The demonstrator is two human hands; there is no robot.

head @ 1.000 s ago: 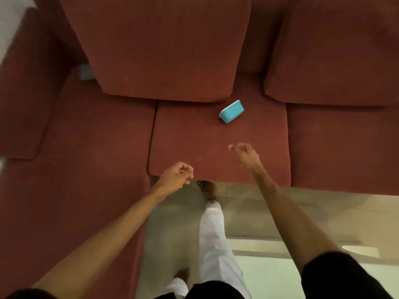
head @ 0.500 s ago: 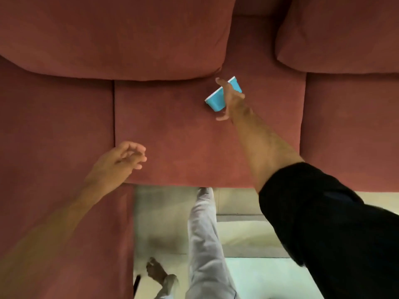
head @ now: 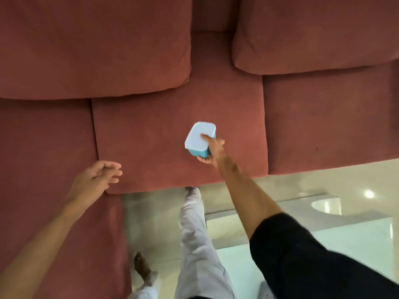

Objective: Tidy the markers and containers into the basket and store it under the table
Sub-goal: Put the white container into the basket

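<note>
I have the teal container in my right hand, lifted over the front half of the middle seat cushion of the red sofa. My thumb lies across its pale lid, near the edge closest to me, and my fingers curl under the teal base, so the grip pinches the box top to bottom. The lid faces up toward the camera, tipped a little. Whether the box is fully clear of the fabric I cannot tell, though it looks raised.

My left hand carries nothing; its fingers are loosely curled, half open, over the front left corner of the same cushion, well apart from the box.

The container's long axis runs from near-left to far-right, roughly in line with my right forearm. It sits ahead and to the right of my body, so the right arm alone governs it and the left is too far off to help without a reach across.

No basket, marker or table shows here, only sofa, pale floor and my legs. I judge the next move to be a turn away from the sofa, drawing the box back toward me along its own long axis.
</note>
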